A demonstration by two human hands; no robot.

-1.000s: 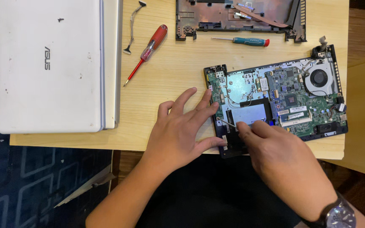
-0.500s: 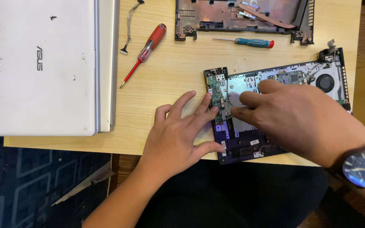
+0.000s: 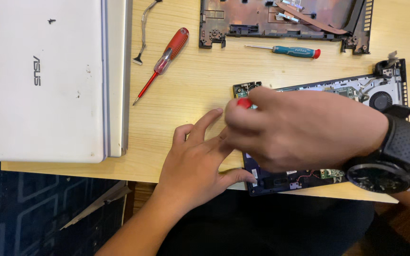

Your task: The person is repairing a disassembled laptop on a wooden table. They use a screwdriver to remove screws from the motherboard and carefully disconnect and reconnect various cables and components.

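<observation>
My left hand (image 3: 198, 163) lies flat on the wooden table (image 3: 191, 95) with its fingers spread, its thumb and fingertips against the left edge of an opened laptop base (image 3: 281, 182). My right hand (image 3: 300, 128), with a black watch (image 3: 380, 168) on the wrist, hovers over the base's circuit board and hides most of it. Its fingers are closed on a small tool with a red end (image 3: 244, 103), near the board's top-left corner (image 3: 245, 88). The cooling fan (image 3: 381, 99) shows at the right end.
A closed white laptop (image 3: 43, 80) lies at the left. A red-handled screwdriver (image 3: 167, 54) and a thin cable (image 3: 143, 28) sit beside it. A teal-handled screwdriver (image 3: 285, 50) lies below a dark, copper-tinted bottom cover (image 3: 262, 19) at the table's far edge.
My right hand has moved from the base's lower edge up and left over the board, now covering most of it. My left hand has stayed at the base's left edge.
</observation>
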